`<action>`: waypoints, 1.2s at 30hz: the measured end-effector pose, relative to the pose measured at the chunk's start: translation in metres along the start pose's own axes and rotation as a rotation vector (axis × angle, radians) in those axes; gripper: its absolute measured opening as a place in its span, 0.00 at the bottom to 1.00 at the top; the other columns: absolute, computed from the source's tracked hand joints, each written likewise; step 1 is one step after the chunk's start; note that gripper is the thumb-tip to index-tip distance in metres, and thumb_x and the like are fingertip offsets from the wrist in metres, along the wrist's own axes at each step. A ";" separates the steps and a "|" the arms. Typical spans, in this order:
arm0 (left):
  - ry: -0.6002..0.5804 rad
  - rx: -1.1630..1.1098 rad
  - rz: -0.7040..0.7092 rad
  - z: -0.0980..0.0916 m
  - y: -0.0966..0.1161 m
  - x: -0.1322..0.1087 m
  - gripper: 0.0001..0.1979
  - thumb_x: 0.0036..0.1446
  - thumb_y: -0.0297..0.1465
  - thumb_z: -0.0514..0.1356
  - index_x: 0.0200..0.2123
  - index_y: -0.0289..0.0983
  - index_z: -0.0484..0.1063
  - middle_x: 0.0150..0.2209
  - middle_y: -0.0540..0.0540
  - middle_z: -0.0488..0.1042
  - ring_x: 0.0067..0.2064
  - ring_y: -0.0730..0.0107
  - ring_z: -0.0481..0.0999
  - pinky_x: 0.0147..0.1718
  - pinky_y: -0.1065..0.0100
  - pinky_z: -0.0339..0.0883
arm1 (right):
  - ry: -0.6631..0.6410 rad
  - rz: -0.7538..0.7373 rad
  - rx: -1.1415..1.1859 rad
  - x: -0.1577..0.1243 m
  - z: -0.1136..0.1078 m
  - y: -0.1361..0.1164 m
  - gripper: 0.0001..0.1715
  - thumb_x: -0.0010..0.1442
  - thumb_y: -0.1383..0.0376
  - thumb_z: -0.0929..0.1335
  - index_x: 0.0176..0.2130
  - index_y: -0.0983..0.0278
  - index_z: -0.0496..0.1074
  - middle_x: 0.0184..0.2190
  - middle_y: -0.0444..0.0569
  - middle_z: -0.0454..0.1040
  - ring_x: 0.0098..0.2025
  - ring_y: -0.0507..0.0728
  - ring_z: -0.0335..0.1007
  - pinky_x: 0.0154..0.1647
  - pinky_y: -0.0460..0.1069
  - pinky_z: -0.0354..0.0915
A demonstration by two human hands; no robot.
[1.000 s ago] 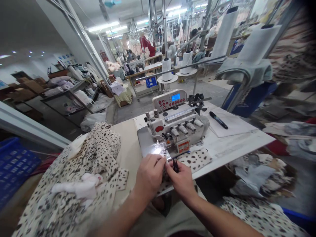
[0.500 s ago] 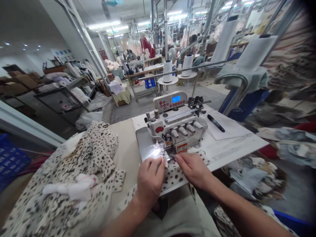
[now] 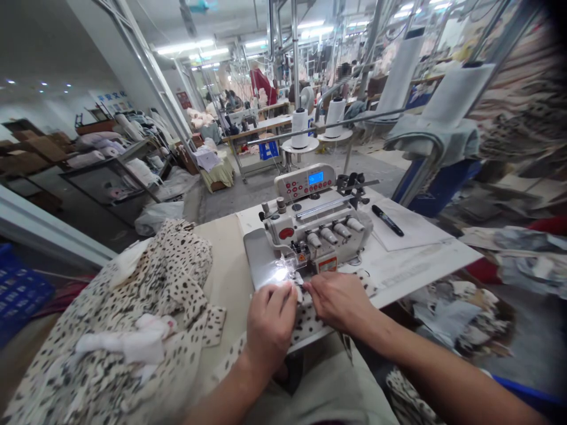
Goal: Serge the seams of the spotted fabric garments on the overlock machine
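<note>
A white sewing machine (image 3: 316,227) with a lit blue display stands on the table, its lamp shining near the needle area. Just in front of it, my left hand (image 3: 271,316) is closed on spotted fabric (image 3: 310,319), fingertips pinched at the cloth's edge. Beside it, my right hand (image 3: 339,300) has its fingers pressed together on the same fabric, close to the needle area. The fingers hide the exact grip and part of the cloth. A large heap of spotted cloth (image 3: 177,260) covers the left of the table, with a white-pink bundle (image 3: 142,342) on it.
A black marker (image 3: 387,220) lies on white paper at the table's right. Thread cones (image 3: 300,127) stand behind the machine. A blue crate (image 3: 22,289) is at the far left, and fabric scraps (image 3: 465,313) lie below the table's right edge.
My right hand has moved slightly left, closer to my left hand and over more of the fabric. My left hand has barely moved.
</note>
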State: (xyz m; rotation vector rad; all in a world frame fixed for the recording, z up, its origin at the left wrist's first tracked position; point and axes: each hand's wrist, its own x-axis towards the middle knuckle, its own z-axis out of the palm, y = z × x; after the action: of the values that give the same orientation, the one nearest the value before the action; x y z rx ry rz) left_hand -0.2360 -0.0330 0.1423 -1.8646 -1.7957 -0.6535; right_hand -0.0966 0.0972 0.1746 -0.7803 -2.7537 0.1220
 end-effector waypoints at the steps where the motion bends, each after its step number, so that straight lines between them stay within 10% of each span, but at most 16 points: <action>1: 0.002 0.002 0.000 0.000 0.000 0.000 0.15 0.60 0.23 0.61 0.51 0.33 0.73 0.50 0.38 0.77 0.45 0.58 0.71 0.41 0.56 0.69 | 0.006 0.003 -0.005 0.000 0.000 0.000 0.21 0.70 0.62 0.60 0.29 0.62 0.75 0.27 0.50 0.80 0.28 0.57 0.76 0.26 0.50 0.50; 20: -0.027 0.096 0.005 -0.005 0.009 -0.001 0.19 0.61 0.23 0.60 0.56 0.35 0.72 0.56 0.37 0.74 0.51 0.51 0.71 0.47 0.51 0.68 | -0.014 -0.013 -0.057 0.007 -0.005 -0.005 0.16 0.67 0.65 0.63 0.30 0.63 0.75 0.26 0.52 0.78 0.27 0.58 0.74 0.25 0.50 0.51; 36: -0.056 0.004 -0.173 0.001 0.015 0.004 0.30 0.62 0.30 0.59 0.64 0.28 0.56 0.55 0.31 0.71 0.57 0.48 0.67 0.54 0.48 0.63 | 0.289 0.069 -0.023 -0.005 0.026 0.001 0.20 0.69 0.65 0.61 0.27 0.64 0.73 0.24 0.50 0.75 0.26 0.56 0.70 0.28 0.50 0.49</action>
State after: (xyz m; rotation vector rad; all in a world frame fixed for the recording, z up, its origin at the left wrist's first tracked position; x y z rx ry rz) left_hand -0.2210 -0.0297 0.1445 -1.7541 -2.0093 -0.6640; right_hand -0.0997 0.0951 0.1481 -0.8279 -2.4609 -0.0093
